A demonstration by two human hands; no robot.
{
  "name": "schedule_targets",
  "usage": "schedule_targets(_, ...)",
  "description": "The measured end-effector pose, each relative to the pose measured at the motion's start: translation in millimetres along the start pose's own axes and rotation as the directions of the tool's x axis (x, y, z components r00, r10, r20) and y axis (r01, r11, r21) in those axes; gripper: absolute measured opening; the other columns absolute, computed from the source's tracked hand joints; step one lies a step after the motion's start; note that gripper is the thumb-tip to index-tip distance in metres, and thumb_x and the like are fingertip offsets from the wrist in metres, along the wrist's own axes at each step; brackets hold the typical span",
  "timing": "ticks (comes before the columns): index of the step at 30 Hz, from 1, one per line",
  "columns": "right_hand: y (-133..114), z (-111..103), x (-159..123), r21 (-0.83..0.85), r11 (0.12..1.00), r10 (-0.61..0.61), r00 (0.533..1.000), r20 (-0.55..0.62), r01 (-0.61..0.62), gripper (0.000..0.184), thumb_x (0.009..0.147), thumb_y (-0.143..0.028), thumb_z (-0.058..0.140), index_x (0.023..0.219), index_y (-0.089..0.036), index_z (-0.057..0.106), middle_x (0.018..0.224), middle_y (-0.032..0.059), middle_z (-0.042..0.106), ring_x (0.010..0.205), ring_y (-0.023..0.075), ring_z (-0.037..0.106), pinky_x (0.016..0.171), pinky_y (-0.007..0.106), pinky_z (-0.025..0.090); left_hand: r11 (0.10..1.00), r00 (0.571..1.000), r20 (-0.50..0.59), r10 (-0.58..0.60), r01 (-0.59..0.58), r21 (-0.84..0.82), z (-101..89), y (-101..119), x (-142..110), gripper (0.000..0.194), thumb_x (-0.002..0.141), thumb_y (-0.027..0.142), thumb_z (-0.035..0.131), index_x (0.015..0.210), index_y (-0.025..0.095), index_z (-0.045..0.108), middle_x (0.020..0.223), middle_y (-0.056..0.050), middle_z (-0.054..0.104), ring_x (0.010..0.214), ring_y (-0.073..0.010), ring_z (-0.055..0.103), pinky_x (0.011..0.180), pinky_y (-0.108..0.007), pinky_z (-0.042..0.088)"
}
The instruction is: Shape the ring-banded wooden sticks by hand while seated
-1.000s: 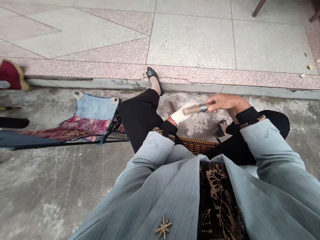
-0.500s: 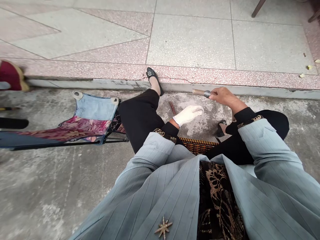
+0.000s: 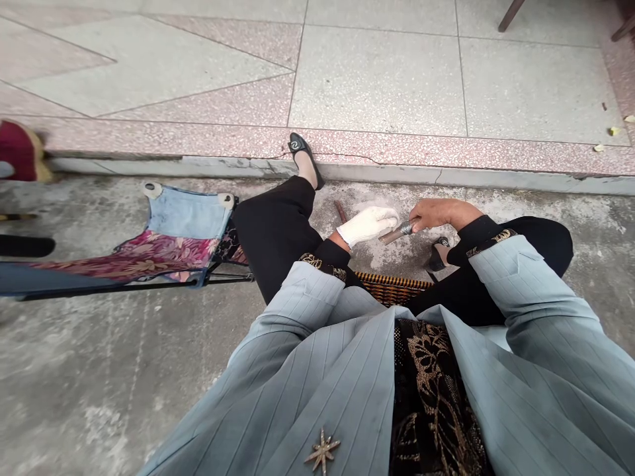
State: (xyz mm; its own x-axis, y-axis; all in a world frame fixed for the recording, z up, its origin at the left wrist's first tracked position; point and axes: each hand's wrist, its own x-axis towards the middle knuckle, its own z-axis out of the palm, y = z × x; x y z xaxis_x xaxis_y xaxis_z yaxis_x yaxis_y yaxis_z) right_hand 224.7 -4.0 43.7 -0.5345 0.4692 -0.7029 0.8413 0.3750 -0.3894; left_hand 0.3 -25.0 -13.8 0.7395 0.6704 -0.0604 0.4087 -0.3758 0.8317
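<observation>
Beyond the woven seat [image 3: 394,285], the wire-wrapped rod [image 3: 395,233] slanted, its bare end pointing left and toward that seat. Farther from the seat, the bare right hand [image 3: 441,213] pinched its wire-wound end; the gloved left hand [image 3: 368,225] curled beside it, whether around anything could not be told.

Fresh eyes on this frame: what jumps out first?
Probably the white-gloved left hand near the centre, beside the bare right hand gripping a short rod with a silvery band. Next, the star-shaped brooch low on the pale jacket, and the floral fabric seat at left.
</observation>
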Motion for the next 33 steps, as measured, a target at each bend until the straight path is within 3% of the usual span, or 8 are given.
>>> schedule_targets(5, -0.6, -4.1, -6.2, 0.177, 0.977, -0.132, 0.988, 0.077, 0.116, 0.021, 0.084, -0.038, 0.063, 0.085, -0.018, 0.068, 0.068, 0.0013, 0.061, 0.063, 0.0146, 0.053, 0.063, 0.029, 0.034, 0.993, 0.997, -0.038, -0.071, 0.067, -0.097, 0.7, -8.7, 0.9, 0.037, 0.088, 0.042, 0.049, 0.098, 0.013, 0.07, 0.09, -0.003, 0.069, 0.084, -0.0169, 0.06, 0.082, -0.028, 0.046)
schedule_targets(11, 3.3, -7.8, -10.7, 0.378, 0.888, -0.286, 0.958, 0.008, 0.262, 0.021, 0.082, -0.038, 0.065, 0.082, -0.018, 0.069, 0.064, -0.0021, 0.058, 0.06, 0.0126, 0.05, 0.061, 0.027, 0.036, 0.958, 0.993, -0.069, -0.101, 0.078, -0.274, 4.4, -17.5, 6.2, 0.035, 0.086, 0.044, 0.053, 0.088, 0.012, 0.068, 0.077, -0.002, 0.065, 0.073, -0.0142, 0.057, 0.073, -0.027, 0.045)
schedule_targets(15, 5.0, -8.2, -13.5, 0.565, 0.781, -0.238, 0.963, -0.127, 0.267, 0.029, 0.079, -0.044, 0.07, 0.089, -0.017, 0.07, 0.069, -0.0012, 0.06, 0.062, 0.0121, 0.051, 0.062, 0.027, 0.039, 0.878, 0.979, -0.096, -0.18, 0.116, -0.464, 13.3, -19.6, 7.9, 0.034, 0.081, 0.046, 0.064, 0.084, 0.012, 0.065, 0.071, -0.003, 0.062, 0.065, -0.0127, 0.053, 0.065, -0.026, 0.043)
schedule_targets(21, 0.7, -6.8, -14.1, 0.757, 0.555, -0.109, 0.932, -0.345, 0.345, 0.029, 0.082, -0.044, 0.071, 0.087, -0.016, 0.065, 0.076, 0.0013, 0.061, 0.065, 0.0108, 0.05, 0.065, 0.025, 0.043, 0.842, 0.979, -0.063, -0.196, 0.135, -0.522, 17.5, -10.7, 1.3, 0.033, 0.09, 0.047, 0.055, 0.081, 0.015, 0.058, 0.057, 0.004, 0.045, 0.048, -0.0075, 0.037, 0.049, -0.022, 0.029)
schedule_targets(24, 2.2, -5.8, -6.2, 0.727, 0.633, 0.092, 0.906, -0.413, 0.267, 0.022, 0.087, -0.038, 0.064, 0.091, -0.016, 0.065, 0.077, 0.0032, 0.062, 0.065, 0.0119, 0.051, 0.065, 0.026, 0.044, 0.899, 0.983, -0.067, -0.173, 0.13, -0.418, 15.3, -5.9, 1.4, 0.03, 0.092, 0.042, 0.051, 0.08, 0.015, 0.058, 0.06, 0.003, 0.048, 0.052, -0.0082, 0.041, 0.052, -0.022, 0.031)
schedule_targets(28, 4.9, -7.8, 1.7, 0.427, 0.899, 0.317, 0.82, -0.477, -0.1, 0.024, 0.089, -0.032, 0.059, 0.103, -0.014, 0.068, 0.087, 0.0089, 0.066, 0.072, 0.0171, 0.055, 0.065, 0.03, 0.041, 0.994, 0.995, -0.067, -0.078, 0.072, -0.087, 13.1, 0.0, 2.7, 0.029, 0.092, 0.037, 0.048, 0.082, 0.014, 0.063, 0.072, 0.0, 0.059, 0.07, -0.0125, 0.053, 0.069, -0.025, 0.04)
schedule_targets(31, 3.1, -9.3, 0.4, 0.136, 0.955, 0.294, 0.88, -0.373, -0.262, 0.025, 0.087, -0.031, 0.06, 0.102, -0.014, 0.071, 0.095, 0.0125, 0.068, 0.076, 0.0203, 0.057, 0.064, 0.032, 0.037, 0.999, 0.999, -0.034, -0.038, 0.039, 0.027, 8.9, 2.6, 1.9, 0.029, 0.092, 0.035, 0.047, 0.087, 0.014, 0.067, 0.08, -0.002, 0.064, 0.079, -0.0154, 0.057, 0.077, -0.027, 0.042)
schedule_targets(33, 0.7, -8.7, -2.1, 0.057, 0.981, 0.194, 0.966, -0.173, -0.187, 0.021, 0.086, -0.03, 0.061, 0.096, -0.015, 0.072, 0.091, 0.0108, 0.068, 0.072, 0.0191, 0.056, 0.062, 0.031, 0.037, 0.999, 0.999, -0.024, -0.026, 0.026, 0.027, 4.3, 2.4, 1.0, 0.029, 0.092, 0.033, 0.046, 0.091, 0.014, 0.068, 0.084, -0.002, 0.066, 0.081, -0.0158, 0.058, 0.079, -0.027, 0.042)
